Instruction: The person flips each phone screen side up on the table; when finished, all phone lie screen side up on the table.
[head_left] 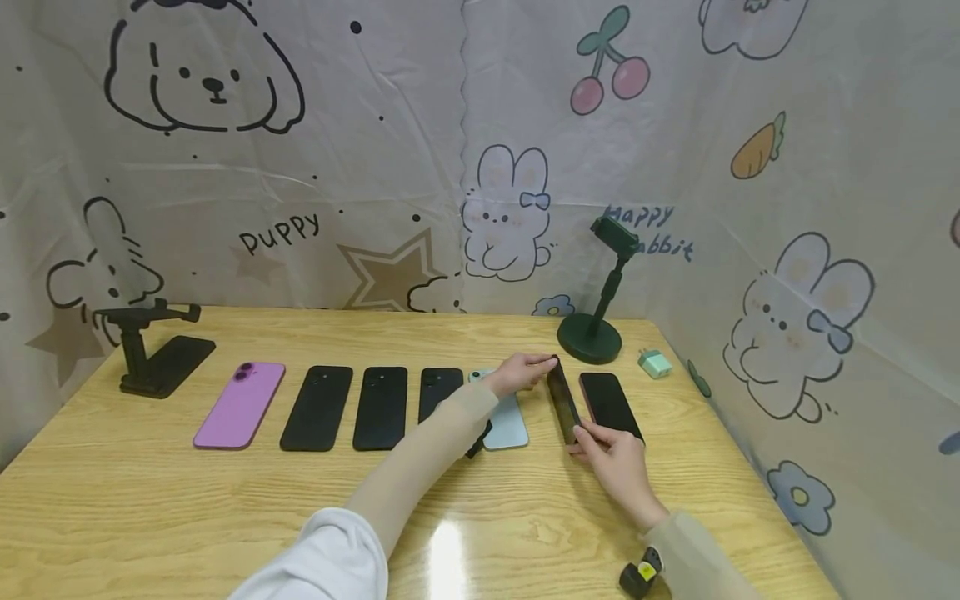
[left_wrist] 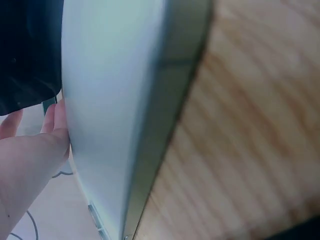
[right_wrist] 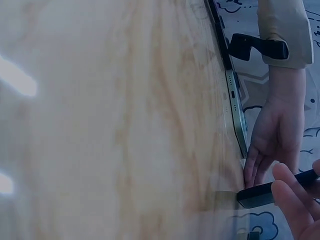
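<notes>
Here is the dark phone (head_left: pixel 564 402), tilted and seen nearly edge-on, between the two hands; the right hand (head_left: pixel 618 467) has its near end pinched between thumb and fingers; the left hand (head_left: pixel 520 374) is up at the far end, fingertips against the corner, though whether they grip or merely touch cannot be told, the thumb being hard to make out; whether the lower edge meets the table (head_left: pixel 480 542) is unclear too; just right lies a reddish-edged phone (head_left: pixel 609 400), its near end hidden behind the right hand; leftward, the left arm cuts across a pale blue phone (head_left: pixel 510 429) and covers the lower part of a black phone (head_left: pixel 441 382); two more black phones (head_left: pixel 380 408) and a pink phone (head_left: pixel 240 406) lie in full view beyond; at far left a black stand (head_left: pixel 135 350) masks part of a dark slab (head_left: pixel 182 365); a green stand (head_left: pixel 590 339) and a mint charger (head_left: pixel 655 363) sit farther back; in the left wrist view, the pale blue phone looms blurred and cut off.
</notes>
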